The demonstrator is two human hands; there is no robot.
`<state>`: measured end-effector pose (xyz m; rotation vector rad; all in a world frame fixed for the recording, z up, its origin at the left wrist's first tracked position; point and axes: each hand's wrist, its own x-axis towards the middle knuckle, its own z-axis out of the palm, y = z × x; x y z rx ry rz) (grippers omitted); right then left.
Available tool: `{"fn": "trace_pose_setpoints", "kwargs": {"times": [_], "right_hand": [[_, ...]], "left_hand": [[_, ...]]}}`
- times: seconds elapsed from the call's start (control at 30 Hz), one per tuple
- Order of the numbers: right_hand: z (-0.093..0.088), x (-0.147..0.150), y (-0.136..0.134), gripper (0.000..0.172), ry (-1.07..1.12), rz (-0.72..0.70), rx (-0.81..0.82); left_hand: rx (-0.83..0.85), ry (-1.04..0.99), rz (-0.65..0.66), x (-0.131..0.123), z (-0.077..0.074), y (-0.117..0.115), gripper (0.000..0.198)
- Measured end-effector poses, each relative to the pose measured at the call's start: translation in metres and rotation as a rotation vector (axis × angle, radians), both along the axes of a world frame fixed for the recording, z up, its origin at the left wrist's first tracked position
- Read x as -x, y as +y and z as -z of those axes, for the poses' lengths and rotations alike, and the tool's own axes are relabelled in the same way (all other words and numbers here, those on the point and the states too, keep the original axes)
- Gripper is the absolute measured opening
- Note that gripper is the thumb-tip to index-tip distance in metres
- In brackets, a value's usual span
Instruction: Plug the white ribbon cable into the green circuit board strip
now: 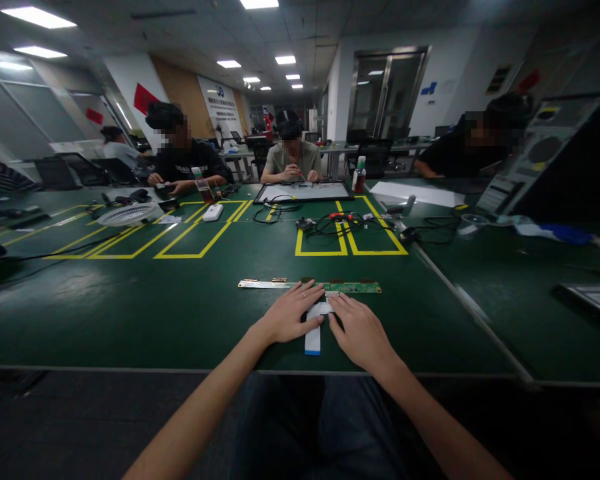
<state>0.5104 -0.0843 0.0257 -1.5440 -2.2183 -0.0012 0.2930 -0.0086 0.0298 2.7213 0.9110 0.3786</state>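
A long, narrow green circuit board (363, 288) lies crosswise on the dark green table in front of me. From its middle a white flat ribbon cable (313, 341) with a blue end runs toward me, with a fold near the board. My left hand (290, 315) lies flat with stretched fingers, its fingertips at the board and its thumb over the cable. To its right, my right hand (363, 331) has its fingers stretched out toward the joint of cable and board, the thumb beside the cable. Neither hand is wrapped around anything.
Across the table (130, 320), several people sit, one working over a white panel (305, 193). Black cables (325, 225), two drink bottles (359, 176), a white fan (130, 214) and a computer case (535, 153) stand or lie farther back. A metal strip (460, 300) crosses the right side.
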Motion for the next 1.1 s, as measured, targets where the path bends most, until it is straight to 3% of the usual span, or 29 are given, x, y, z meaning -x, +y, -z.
{"fn": "trace_pose_setpoints", "kwargs": {"times": [1.1], "right_hand": [[0.0009, 0.0057, -0.0017, 0.049, -0.065, 0.039, 0.014]], "left_hand": [[0.003, -0.009, -0.017, -0.002, 0.0012, 0.0, 0.067]]}}
